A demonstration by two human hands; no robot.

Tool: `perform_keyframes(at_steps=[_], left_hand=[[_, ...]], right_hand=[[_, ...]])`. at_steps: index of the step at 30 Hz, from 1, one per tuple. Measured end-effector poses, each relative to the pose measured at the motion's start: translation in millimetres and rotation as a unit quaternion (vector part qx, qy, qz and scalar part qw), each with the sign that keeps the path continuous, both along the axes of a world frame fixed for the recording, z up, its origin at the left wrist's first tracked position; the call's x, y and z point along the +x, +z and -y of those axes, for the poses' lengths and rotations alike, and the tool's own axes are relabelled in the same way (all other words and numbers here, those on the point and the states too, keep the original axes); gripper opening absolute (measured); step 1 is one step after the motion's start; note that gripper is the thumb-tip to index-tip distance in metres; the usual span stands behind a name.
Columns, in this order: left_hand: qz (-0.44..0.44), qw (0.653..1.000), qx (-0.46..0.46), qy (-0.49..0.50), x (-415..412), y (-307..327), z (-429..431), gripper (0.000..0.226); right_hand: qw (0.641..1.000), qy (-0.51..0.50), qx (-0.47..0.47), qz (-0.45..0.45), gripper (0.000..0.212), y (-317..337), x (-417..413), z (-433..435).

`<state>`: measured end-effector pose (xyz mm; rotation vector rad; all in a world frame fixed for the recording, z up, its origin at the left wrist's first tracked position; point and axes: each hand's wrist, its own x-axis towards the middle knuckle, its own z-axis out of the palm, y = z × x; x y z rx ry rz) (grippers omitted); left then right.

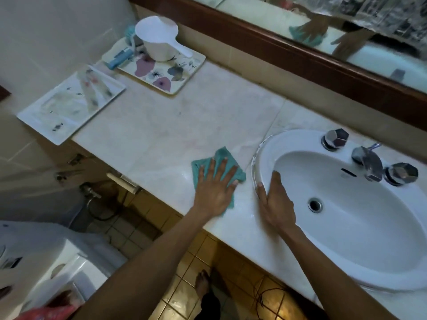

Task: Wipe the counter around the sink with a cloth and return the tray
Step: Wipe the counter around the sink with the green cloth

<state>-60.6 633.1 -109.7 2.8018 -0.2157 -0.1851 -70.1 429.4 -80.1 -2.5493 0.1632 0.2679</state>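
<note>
My left hand (213, 188) lies flat with fingers spread on a teal cloth (223, 155), pressing it onto the pale marble counter (161, 125) just left of the sink. My right hand (276, 202) rests palm down on the left rim of the white oval sink (369, 239), holding nothing. A flowered tray (184, 72) sits at the back left of the counter, carrying a white scoop (159, 40) and small toiletries. Its reflection shows on the left wall tiles.
A chrome tap (369, 162) with two faceted knobs stands behind the basin. A wood-framed mirror (300, 54) runs along the back wall. The counter's front edge drops to a tiled floor. A white toilet (46, 262) stands at the lower left.
</note>
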Motion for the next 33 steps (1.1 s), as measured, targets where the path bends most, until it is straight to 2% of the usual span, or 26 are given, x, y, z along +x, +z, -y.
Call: perform_keyframes(at_steps=[4,7,11,16,21,28,33], left_hand=[[-0.003,0.996,0.017,-0.090,-33.1,1.5,-35.3,0.054],[0.010,0.992,0.029,-0.119,-30.1,1.8,-69.0,0.054],[0.022,0.999,0.040,-0.030,3.1,-1.3,-99.4,0.055],[0.020,0.996,0.022,0.089,59.9,-2.4,-96.0,0.058],[-0.019,0.995,0.034,0.089,140.1,3.3,-77.3,0.071],[-0.073,0.988,0.019,0.137,241.8,9.8,-43.0,0.076],[-0.080,0.984,0.006,0.156,282.1,8.9,-32.5,0.078]], right_hand=[[0.995,0.063,-0.064,0.044,0.065,3.2,20.4,-8.6],[0.987,0.086,-0.129,0.047,0.063,3.2,52.6,-16.9],[0.981,0.095,-0.161,0.045,0.066,3.2,92.1,-17.9],[0.980,0.102,-0.160,0.055,0.068,2.2,128.3,-17.4],[0.968,0.122,-0.213,0.052,0.069,-6.1,170.8,-17.5],[0.986,0.073,-0.149,-0.010,0.065,-3.7,250.9,-28.1],[0.987,0.061,-0.145,-0.022,0.064,-1.4,271.3,-32.9]])
